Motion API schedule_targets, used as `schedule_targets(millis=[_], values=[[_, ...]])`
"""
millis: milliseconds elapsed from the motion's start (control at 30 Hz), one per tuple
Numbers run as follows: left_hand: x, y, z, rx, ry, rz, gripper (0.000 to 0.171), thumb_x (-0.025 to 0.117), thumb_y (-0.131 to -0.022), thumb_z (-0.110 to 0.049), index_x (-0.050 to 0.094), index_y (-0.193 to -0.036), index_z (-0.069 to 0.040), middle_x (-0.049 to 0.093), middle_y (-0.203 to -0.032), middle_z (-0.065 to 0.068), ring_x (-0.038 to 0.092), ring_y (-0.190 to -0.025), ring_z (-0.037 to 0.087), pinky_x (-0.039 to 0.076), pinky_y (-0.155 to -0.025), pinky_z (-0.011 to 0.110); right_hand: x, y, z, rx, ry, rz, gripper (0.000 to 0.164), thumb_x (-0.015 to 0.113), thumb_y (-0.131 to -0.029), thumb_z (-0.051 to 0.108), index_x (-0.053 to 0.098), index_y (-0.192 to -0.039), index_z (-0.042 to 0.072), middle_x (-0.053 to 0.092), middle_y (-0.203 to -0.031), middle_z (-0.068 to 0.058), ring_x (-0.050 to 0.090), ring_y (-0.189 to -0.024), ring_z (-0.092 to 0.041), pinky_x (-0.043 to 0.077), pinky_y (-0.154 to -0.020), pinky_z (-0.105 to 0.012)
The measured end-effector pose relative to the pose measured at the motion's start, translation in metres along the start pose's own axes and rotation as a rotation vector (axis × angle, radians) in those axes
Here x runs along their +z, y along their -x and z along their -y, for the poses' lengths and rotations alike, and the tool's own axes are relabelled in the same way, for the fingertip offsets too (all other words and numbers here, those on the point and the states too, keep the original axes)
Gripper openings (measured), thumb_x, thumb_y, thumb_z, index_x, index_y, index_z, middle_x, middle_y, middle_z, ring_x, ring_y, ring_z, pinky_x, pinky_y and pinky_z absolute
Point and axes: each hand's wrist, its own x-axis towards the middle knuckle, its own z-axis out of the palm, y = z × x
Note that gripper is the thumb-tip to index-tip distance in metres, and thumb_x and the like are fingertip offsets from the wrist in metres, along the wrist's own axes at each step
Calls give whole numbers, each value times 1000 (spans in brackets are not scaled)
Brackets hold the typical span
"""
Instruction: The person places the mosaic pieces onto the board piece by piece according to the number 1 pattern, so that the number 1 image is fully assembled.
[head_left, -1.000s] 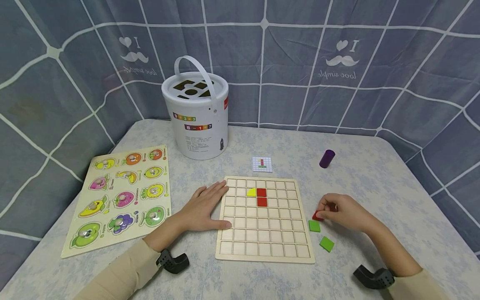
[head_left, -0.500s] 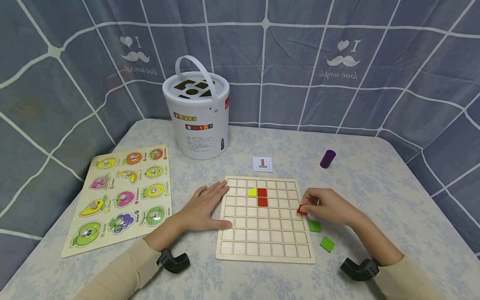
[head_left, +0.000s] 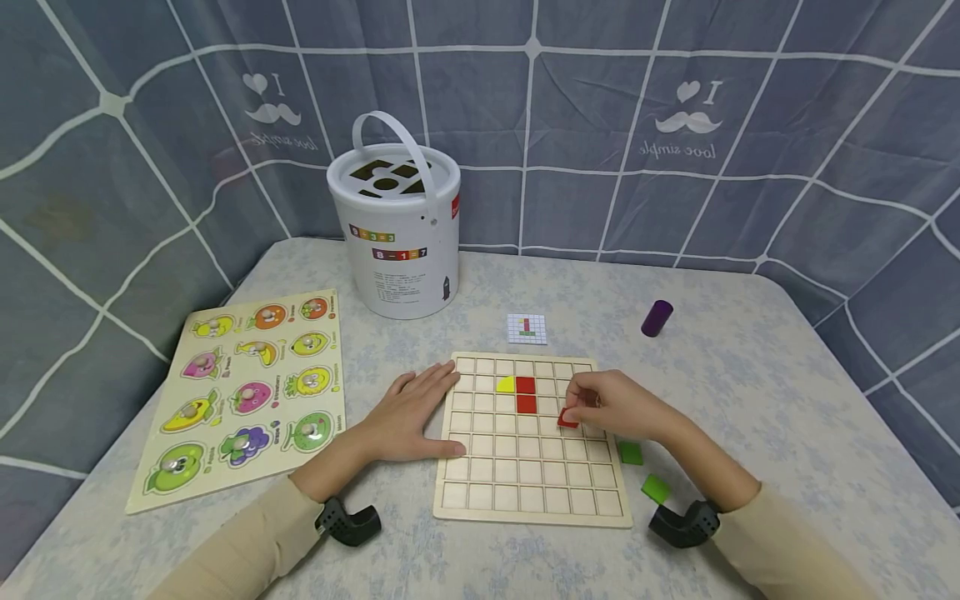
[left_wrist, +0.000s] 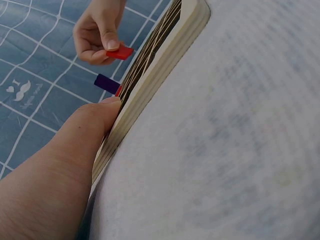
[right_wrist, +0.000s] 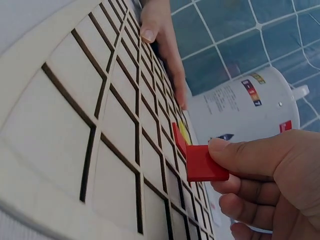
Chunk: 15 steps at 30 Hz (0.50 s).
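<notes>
A wooden grid board (head_left: 491, 498) lies on the table with two red squares (head_left: 527, 394) and a yellow piece (head_left: 506, 384) set in its upper cells. My right hand (head_left: 618, 404) pinches a red square tile (right_wrist: 202, 164) between thumb and fingers, above the board's right half. At the board's left edge rests my left hand (head_left: 408, 421), fingers straight and spread, thumb touching the rim. Two green squares, one green tile (head_left: 631, 452) close to the board and another green tile (head_left: 656, 488) nearer me, lie to the right, below my right forearm.
Behind the board lies a small pattern card (head_left: 527, 329). A white bucket (head_left: 405, 283) with a handle stands at the back left. A fruit puzzle board (head_left: 288, 462) lies on the left, and a purple cylinder (head_left: 657, 318) at the back right.
My right hand has lifted the red tile from the table beside the green ones and carried it left over the board. The left hand has stayed in place.
</notes>
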Motion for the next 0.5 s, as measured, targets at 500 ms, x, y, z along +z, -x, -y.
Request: schedule_targets(millis=[500], values=[[0,0,1,-4,4,2,103,62,-81,-67,25,-155,-5,16,-162,10,16,-147,28,11,-114,55,17,-25,16,-58,-24,55,15,73,-90,19,61,-83,14,53,-67,7,45,-61,-9,39,-56,-24]])
